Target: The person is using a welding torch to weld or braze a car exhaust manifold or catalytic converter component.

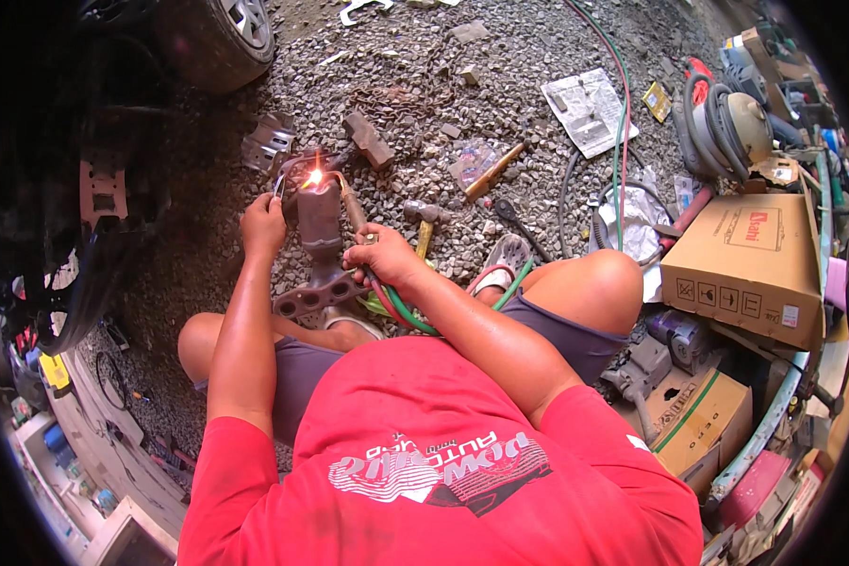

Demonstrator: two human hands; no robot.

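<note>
A rusty exhaust manifold (320,222) with a can-shaped upper body stands upright between my legs, its flange with several round ports at the bottom. A bright flame glows at its top rim. My right hand (385,257) is closed round a gas torch (353,206), whose bent tip reaches to the glowing spot. Red and green hoses (401,309) trail from the torch's rear under my right forearm. My left hand (264,226), left of the can, is closed on a slim metal tool (280,186), perhaps pliers; its tip points up beside the flame.
On the gravel lie a hammer (425,215), a sledgehammer head (368,141), a wooden handle (494,172), a ratchet (518,224) and a bent metal shield (269,142). Cardboard boxes (736,269) crowd the right. A car wheel (222,42) stands far left. Hoses (624,104) run to the back.
</note>
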